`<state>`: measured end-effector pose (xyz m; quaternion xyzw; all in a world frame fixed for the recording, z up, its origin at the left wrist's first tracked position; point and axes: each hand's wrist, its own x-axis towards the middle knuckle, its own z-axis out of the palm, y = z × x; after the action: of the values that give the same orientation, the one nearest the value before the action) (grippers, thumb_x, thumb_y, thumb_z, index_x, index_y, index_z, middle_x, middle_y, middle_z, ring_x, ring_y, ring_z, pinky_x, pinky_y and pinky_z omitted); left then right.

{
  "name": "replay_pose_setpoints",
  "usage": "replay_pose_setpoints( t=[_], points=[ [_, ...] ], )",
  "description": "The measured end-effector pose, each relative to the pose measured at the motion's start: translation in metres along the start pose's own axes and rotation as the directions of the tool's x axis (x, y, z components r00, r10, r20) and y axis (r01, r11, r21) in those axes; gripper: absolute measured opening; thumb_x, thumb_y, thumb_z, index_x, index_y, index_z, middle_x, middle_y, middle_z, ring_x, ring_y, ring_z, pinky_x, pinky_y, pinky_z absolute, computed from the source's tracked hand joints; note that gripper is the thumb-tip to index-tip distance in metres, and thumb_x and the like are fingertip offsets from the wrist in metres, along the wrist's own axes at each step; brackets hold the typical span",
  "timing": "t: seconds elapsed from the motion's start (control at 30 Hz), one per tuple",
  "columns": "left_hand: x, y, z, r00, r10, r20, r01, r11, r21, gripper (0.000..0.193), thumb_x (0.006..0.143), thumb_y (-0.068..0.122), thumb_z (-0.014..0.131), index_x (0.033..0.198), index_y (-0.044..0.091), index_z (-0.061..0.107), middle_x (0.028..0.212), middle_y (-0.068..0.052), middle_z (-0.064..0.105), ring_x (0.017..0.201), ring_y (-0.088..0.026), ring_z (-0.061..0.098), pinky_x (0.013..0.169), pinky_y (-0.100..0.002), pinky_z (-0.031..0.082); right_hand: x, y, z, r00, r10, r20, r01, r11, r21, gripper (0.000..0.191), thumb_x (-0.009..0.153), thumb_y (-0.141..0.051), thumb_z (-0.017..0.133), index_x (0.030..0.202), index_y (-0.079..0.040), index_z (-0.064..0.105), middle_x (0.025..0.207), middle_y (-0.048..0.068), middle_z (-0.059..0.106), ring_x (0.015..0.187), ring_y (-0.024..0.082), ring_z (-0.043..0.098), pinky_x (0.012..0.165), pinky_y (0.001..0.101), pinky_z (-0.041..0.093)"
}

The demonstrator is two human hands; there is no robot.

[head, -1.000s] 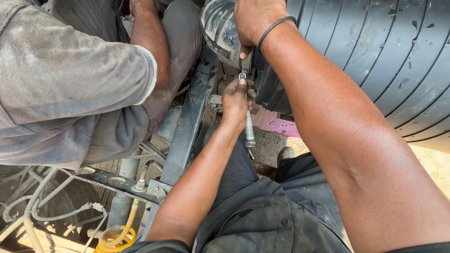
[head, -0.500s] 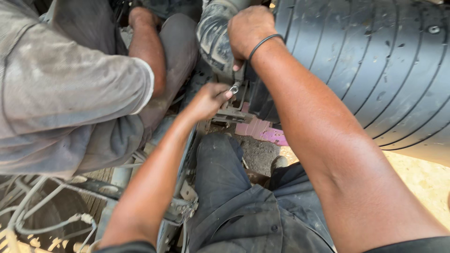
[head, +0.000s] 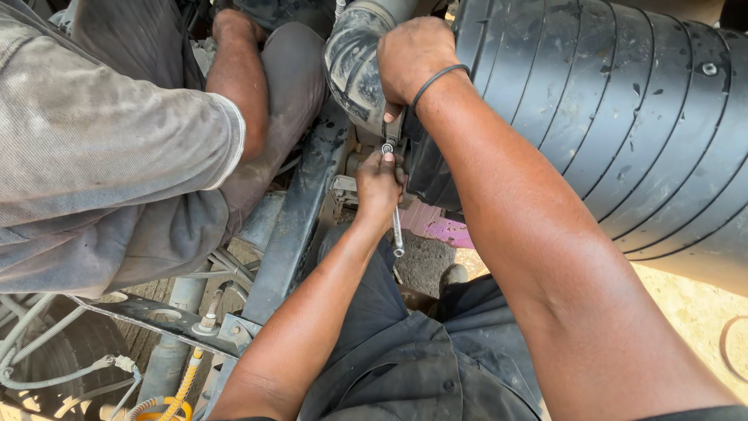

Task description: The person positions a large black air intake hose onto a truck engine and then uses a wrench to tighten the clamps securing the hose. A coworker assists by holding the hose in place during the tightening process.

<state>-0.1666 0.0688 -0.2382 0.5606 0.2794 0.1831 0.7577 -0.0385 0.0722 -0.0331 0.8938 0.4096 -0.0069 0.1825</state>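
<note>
Near the upper middle of the frame, a slim metal wrench [head: 396, 222] is gripped in the left hand [head: 379, 183], the fingers closed around its upper shank. Its ring end [head: 387, 148] is set on a small fitting just above the knuckles, and its free end hangs below the hand; the long axis is thus nearly upright in the picture. The right hand [head: 411, 58] is placed directly above, curled shut against the grey hose [head: 354, 66] and a bracket beside the large ribbed black tank [head: 623, 132]; whether anything is pinched in it cannot be told. The left hand is the nearer to the fitting, which lies between the two hands. Little room is left: the space is hemmed by the tank at right and a dark steel frame rail [head: 300, 226] at left. Another person's arm [head: 238, 78] and grey sleeve [head: 101, 148] fill the upper left. Sandy ground [head: 693, 304] shows at lower right.
</note>
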Motion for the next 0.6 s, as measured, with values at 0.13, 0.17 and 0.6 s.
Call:
replay_pose_setpoints(
  t=[0.13,0.17,0.6],
  points=[
    [0.026,0.039,-0.043,0.888,0.235,0.396,-0.41,0.796,0.446,0.024,0.104,0.018,0.057,0.095,-0.004,0.064,0.073,-0.014,0.059,0.068,-0.026,0.056,0.064,-0.044,0.049,-0.003,0.002,-0.01,0.999,0.001,0.038,-0.002,1.0,0.024,0.068,0.057,-0.053,0.098,0.103,-0.006,0.08,0.106,0.012,0.077,0.097,0.03,0.074,0.081,0.0405,0.059],
    [0.034,0.049,-0.052,0.831,0.154,0.534,-0.455,0.74,0.495,0.025,0.102,0.018,0.059,0.094,-0.004,0.063,0.074,-0.017,0.059,0.071,-0.031,0.057,0.066,-0.046,0.05,-0.005,0.001,-0.014,0.998,0.003,0.059,-0.004,1.0,0.027,0.068,0.059,-0.053,0.097,0.105,-0.006,0.079,0.107,0.012,0.077,0.098,0.03,0.074,0.082,0.0411,0.059],
    [0.006,0.018,-0.022,0.981,0.182,0.066,-0.192,0.959,0.209,0.03,0.106,0.025,0.051,0.088,0.004,0.062,0.06,-0.004,0.056,0.05,-0.013,0.052,0.046,-0.031,0.041,-0.017,-0.002,-0.032,0.992,0.037,0.118,-0.045,0.997,0.064,0.069,0.06,-0.051,0.096,0.108,-0.005,0.079,0.11,0.012,0.077,0.105,0.029,0.073,0.086,0.0401,0.059]
  ],
)
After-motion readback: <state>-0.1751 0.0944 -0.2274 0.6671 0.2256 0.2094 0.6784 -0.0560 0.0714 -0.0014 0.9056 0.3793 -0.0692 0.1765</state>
